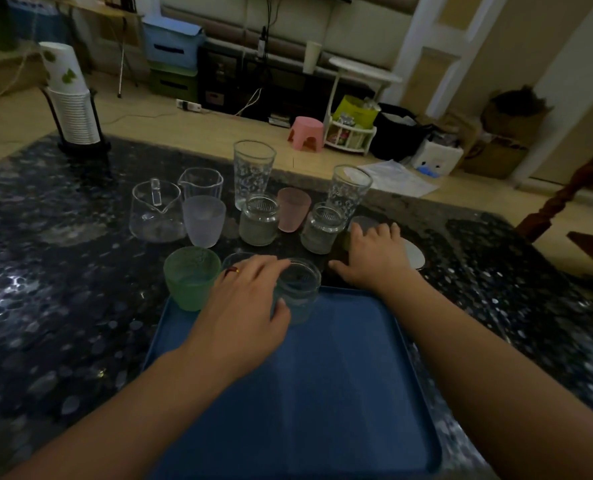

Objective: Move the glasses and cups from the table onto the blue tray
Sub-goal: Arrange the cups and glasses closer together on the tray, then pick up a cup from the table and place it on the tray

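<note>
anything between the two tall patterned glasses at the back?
Head view: a pink frosted cup stands between the left tall glass and the right tall glass, slightly nearer the camera. Two short clear jars sit in front.

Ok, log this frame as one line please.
left hand: grip on clear glass jar at far edge of blue plastic tray | right hand: open, flat on dark speckled table | tray otherwise bare

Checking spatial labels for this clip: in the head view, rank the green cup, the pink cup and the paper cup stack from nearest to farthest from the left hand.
1. Green cup: just left of the left hand, at the tray's corner.
2. Pink cup: beyond the hand, mid-table.
3. Paper cup stack: far left corner.
</note>
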